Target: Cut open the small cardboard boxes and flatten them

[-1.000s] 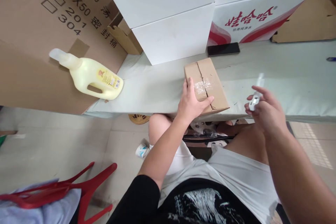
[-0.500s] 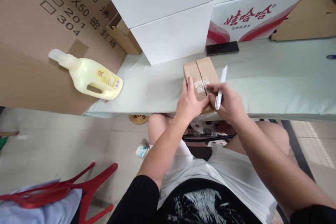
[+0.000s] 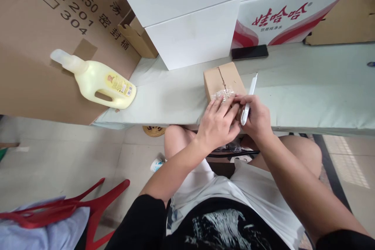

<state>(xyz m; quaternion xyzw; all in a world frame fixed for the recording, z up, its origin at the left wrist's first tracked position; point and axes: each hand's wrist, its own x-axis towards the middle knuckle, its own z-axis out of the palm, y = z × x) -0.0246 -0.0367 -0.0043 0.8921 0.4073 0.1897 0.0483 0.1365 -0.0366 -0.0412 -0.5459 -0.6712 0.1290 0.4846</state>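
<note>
From way back here I've got the taped cardboard box (image 3: 231, 75) at the cloth-covered table (image 3: 310, 86)'s near edge, left hand (image 3: 217, 124) laid over it, fingers slightly spread, right hand (image 3: 258, 119) curled around the white box cutter (image 3: 250, 99), whose tip could nick the left if that wrist twists inward.

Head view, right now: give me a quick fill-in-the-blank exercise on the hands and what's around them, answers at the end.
1. The slim white tool is held in the person's ____.
2. The left hand lies over the near part of the small cardboard box, whose top seam is crossed by clear ____.
3. The dark phone lies beside a white carton with large ____ characters.
4. The bottle with a handle is pale ____.

Missing words: right hand; tape; red; yellow.
</note>
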